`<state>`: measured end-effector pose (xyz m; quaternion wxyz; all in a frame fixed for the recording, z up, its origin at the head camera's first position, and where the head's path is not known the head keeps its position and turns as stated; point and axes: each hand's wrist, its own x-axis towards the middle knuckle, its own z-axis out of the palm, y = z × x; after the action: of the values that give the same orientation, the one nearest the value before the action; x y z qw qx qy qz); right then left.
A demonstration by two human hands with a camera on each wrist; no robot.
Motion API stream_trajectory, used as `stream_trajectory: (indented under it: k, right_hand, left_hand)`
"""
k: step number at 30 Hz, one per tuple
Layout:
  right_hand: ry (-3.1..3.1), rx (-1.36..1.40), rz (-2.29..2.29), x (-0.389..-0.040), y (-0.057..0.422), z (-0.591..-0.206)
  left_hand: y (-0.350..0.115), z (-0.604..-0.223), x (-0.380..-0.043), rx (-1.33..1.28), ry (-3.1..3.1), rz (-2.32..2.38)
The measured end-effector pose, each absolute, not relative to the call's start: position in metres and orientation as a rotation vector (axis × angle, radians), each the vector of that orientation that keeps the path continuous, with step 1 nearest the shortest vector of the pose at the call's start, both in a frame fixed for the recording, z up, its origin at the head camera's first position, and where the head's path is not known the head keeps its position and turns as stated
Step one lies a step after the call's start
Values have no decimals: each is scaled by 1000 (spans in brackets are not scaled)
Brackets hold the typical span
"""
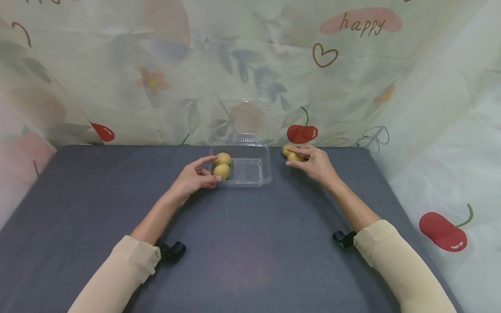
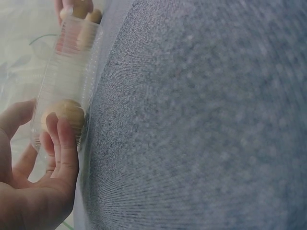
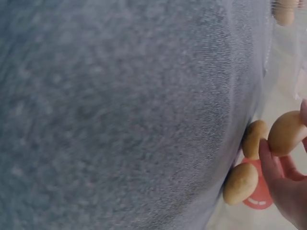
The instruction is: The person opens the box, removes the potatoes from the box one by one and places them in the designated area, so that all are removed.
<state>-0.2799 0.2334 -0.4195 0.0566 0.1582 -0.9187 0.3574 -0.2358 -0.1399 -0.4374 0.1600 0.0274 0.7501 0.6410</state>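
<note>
A clear plastic clamshell box [image 1: 247, 171] stands near the table's back edge, lid raised behind it. Two potatoes [image 1: 222, 171] lie one behind the other in its left end. My left hand [image 1: 192, 176] holds that end, with index finger and thumb spread along the outside; the left wrist view shows the fingers [image 2: 68, 148] against the plastic wall. To the right of the box, my right hand [image 1: 315, 165] pinches a potato [image 3: 286, 133] between thumb and fingers. Beside it, two more potatoes, one nearer the fingertips [image 3: 255, 139] and one lower [image 3: 241, 184], rest by the table edge.
A dark grey cloth covers the table [image 1: 242, 243]. Right behind it hangs a printed curtain [image 1: 152, 104], which also runs along the right side [image 1: 442, 165]. The transparent lid [image 1: 240, 119] stands upright against the curtain.
</note>
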Motion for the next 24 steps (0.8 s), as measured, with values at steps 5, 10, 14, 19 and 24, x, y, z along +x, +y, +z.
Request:
stream_trajectory:
  k: [5,10,14,19,24]
  right_hand:
    - [-2829,427,978,-280,235,-424]
    - [-2848,383,974,-279,235,-432]
    - [-2844,385,934,-281,236,-438]
    - [-2868,373,860,-284,237,-443]
    - [-2887,387,819,-286,235,-444]
  left_hand:
    - [-140,-438,-236,76,2139,1833]
    - [-141,-440,-235,76,2140,1821]
    - [-140,-441,-235,80,2143,1820]
    - [-139,-441,-236,80,2141,1821]
    - [-139,-439,-235,75,2145,1820]
